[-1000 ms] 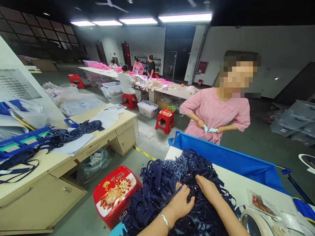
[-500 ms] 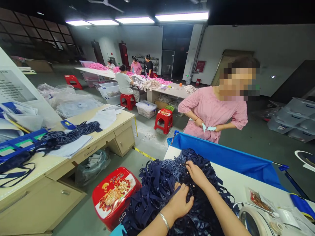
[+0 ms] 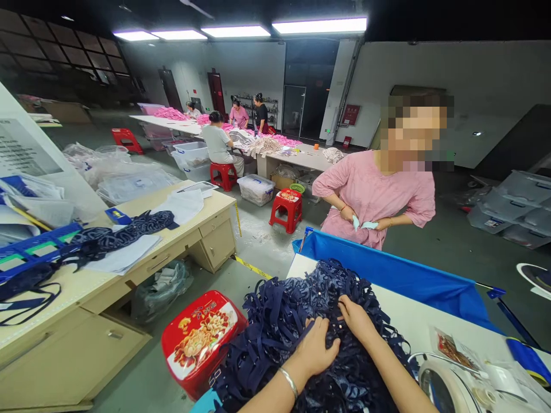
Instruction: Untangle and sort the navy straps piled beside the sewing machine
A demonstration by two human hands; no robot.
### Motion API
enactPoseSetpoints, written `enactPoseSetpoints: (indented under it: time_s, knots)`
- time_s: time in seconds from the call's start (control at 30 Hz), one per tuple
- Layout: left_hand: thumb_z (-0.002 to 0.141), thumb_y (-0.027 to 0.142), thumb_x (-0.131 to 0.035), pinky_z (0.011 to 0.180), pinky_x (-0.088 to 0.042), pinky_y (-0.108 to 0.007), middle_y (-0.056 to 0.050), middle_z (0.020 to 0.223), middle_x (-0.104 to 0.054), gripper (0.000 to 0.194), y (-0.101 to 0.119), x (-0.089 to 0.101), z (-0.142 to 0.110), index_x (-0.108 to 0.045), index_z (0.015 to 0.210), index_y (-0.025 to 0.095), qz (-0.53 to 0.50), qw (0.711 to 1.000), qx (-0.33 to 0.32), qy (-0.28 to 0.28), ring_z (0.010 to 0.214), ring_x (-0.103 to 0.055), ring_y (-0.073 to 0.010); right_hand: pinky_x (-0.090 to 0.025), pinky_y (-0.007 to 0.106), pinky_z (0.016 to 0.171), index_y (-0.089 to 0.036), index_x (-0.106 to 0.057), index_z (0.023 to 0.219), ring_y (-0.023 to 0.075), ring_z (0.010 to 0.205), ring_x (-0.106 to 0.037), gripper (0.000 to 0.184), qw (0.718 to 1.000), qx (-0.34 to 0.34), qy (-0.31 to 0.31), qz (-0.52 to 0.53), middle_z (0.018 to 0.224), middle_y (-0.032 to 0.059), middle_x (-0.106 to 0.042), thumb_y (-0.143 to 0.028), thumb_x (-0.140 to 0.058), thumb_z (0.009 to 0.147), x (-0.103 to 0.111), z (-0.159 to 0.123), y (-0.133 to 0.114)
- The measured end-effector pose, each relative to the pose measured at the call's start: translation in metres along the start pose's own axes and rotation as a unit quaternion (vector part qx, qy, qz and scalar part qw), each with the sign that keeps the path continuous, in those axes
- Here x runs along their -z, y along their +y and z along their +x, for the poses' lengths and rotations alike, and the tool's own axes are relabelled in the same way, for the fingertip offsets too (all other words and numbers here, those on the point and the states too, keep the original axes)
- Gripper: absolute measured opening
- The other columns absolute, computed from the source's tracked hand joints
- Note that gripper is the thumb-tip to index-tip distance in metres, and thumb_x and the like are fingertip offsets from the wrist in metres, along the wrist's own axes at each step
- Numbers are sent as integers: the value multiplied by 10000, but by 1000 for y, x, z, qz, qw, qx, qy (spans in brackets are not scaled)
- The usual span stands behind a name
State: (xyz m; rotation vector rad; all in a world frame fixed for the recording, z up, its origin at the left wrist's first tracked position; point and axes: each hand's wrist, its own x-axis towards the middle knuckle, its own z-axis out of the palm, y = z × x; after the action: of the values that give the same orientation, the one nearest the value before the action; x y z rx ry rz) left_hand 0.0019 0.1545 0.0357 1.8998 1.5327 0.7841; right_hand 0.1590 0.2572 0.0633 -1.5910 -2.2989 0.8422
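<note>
A big heap of navy straps and patterned lace pieces (image 3: pixel 275 321), which look like bras, covers the near end of the white table. My left hand (image 3: pixel 317 344), with a silver bangle on its wrist, lies on the heap. Its fingers are bent over a navy strap, while the thumb stands apart. To its right, my right hand (image 3: pixel 355 318) reaches into the heap with its fingers slightly apart at the lace. I make out nothing held between them, and the fingertips are partly hidden against the dark cloth.
A red stool (image 3: pixel 202 338) stands left of the heap. Behind the table hangs a blue cloth bin (image 3: pixel 396 275), with a person in pink (image 3: pixel 379 195) beyond it. A white round-headed device (image 3: pixel 447 384) sits at right. A desk (image 3: pixel 172 252) with papers is at left.
My right hand has shifted a little right and down across the heap, away from the small brownish thing at its fingertips. More patterned lace shows. My left hand stays nearly in place.
</note>
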Motion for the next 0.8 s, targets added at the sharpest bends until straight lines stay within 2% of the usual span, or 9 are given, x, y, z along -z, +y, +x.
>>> enactPoseSetpoints:
  time_s: [0.1, 0.2, 0.27, 0.33, 0.4, 0.53, 0.67, 0.73, 0.8]
  knots:
    - [874, 423, -434, 1014, -295, -463, -92, 1094, -548, 384, 0, 0, -1, -514, 1162, 181, 11, 1000, -3, 6, 1032, -480, -276, -411, 261, 577, -235, -539, 836, 180, 634, -649, 162, 999, 6, 19, -41, 779, 26, -642, -219, -381, 873, -3, 2, -5]
    - [871, 422, -439, 1007, -298, -466, -98, 1098, -544, 372, -1, -1, -1, -520, 1139, 178, 15, 1000, -2, 7, 1032, -476, -280, -434, 288, 654, -248, -603, 771, 207, 751, -640, 139, 998, 44, 14, -36, 811, 17, -650, -211, -476, 817, -4, 2, -14]
    - [871, 418, -438, 1013, -297, -460, -99, 1095, -545, 362, -2, -2, 0, -527, 1123, 175, 13, 1000, 1, 6, 1042, -479, -278, -453, 286, 744, -262, -625, 822, 201, 858, -630, 133, 997, 74, 9, -4, 870, 3, -666, -270, -494, 833, -3, 5, -21]
    - [875, 414, -434, 1030, -286, -453, -97, 1092, -549, 358, -2, -2, 0, -530, 1123, 176, 11, 1000, 4, 5, 1055, -484, -273, -454, 271, 818, -249, -608, 941, 183, 930, -615, 226, 995, 90, 23, 34, 955, 14, -667, -357, -413, 898, 0, 12, -28]
    - [877, 412, -430, 1048, -275, -455, -99, 1102, -554, 373, 0, -1, 0, -527, 1146, 173, 9, 1000, 3, 4, 1067, -490, -273, -459, 271, 828, -217, -563, 1018, 178, 925, -614, 329, 993, 91, 47, 56, 982, 41, -658, -407, -306, 939, 3, 23, -35]
    - [887, 414, -402, 1087, -242, -477, -136, 1188, -545, 450, 0, -1, 0, -501, 1227, 136, 19, 1000, 5, -6, 1142, -479, -293, -459, 306, 815, -216, -521, 1060, 204, 931, -617, 270, 992, 96, 66, 38, 1004, 57, -658, -349, -324, 932, -1, 47, -43]
    - [890, 414, -379, 1122, -210, -477, -155, 1318, -493, 512, -18, -14, 5, -455, 1303, 121, 63, 997, 17, -30, 1262, -408, -302, -429, 359, 893, -190, -522, 943, 229, 936, -623, 198, 992, 103, 68, -12, 950, 104, -663, -227, -333, 895, -18, 58, -41]
    - [882, 433, -385, 1113, -244, -481, -163, 1337, -484, 539, -32, -24, 8, -456, 1314, 119, 92, 995, 16, -42, 1268, -408, -315, -361, 398, 979, -181, -501, 932, 231, 947, -615, 216, 991, 106, 79, -31, 936, 118, -657, -226, -291, 912, -24, 56, -37]
    - [873, 449, -401, 1086, -306, -467, -149, 1325, -503, 522, -43, -31, 10, -490, 1290, 148, 109, 994, 6, -32, 1244, -439, -317, -365, 404, 962, -180, -474, 972, 237, 952, -611, 254, 990, 100, 88, -39, 912, 116, -654, -264, -236, 940, -28, 48, -30]
